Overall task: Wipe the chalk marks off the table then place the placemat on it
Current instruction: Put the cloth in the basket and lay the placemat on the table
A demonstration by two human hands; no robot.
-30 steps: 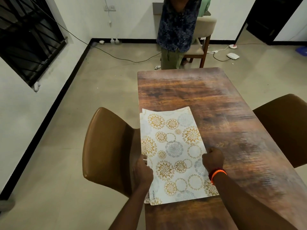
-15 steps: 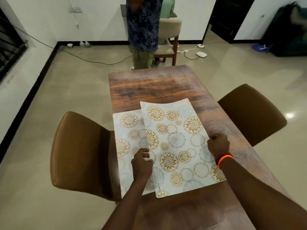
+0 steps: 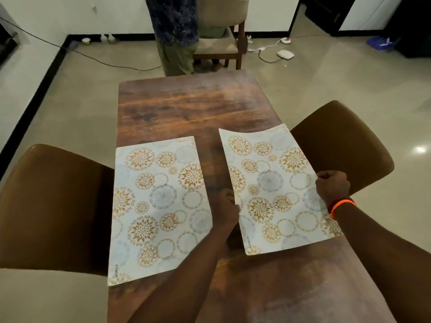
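The placemat is held over the right side of the tabletop, gripped on both long edges. Its left edge is pinched by the left hand, whose fingers are curled under the sheet, and its right edge is clasped by the right hand, closed into a fist around it. An orange band is worn on the right wrist. The far edge of the sheet is seen to bow, and its far right corner reaches past the tabletop's edge over a brown chair. Whether the near end is touching the wood cannot be told.

A second placemat of the same pattern, white with gold and grey floral rings, is laid flat on the left side of the tabletop, its left edge at the tabletop's edge. A strip of bare dark wood is left between the two mats, and the left forearm is stretched across the near right corner of the flat one.

Pale, hazy patches are seen on the wood at the near right of the tabletop. Another brown chair is placed at the left side. Beyond the far end, a standing person in a patterned top is partly shown, just beside a beige padded chair. Cables and a white device are scattered on the floor.
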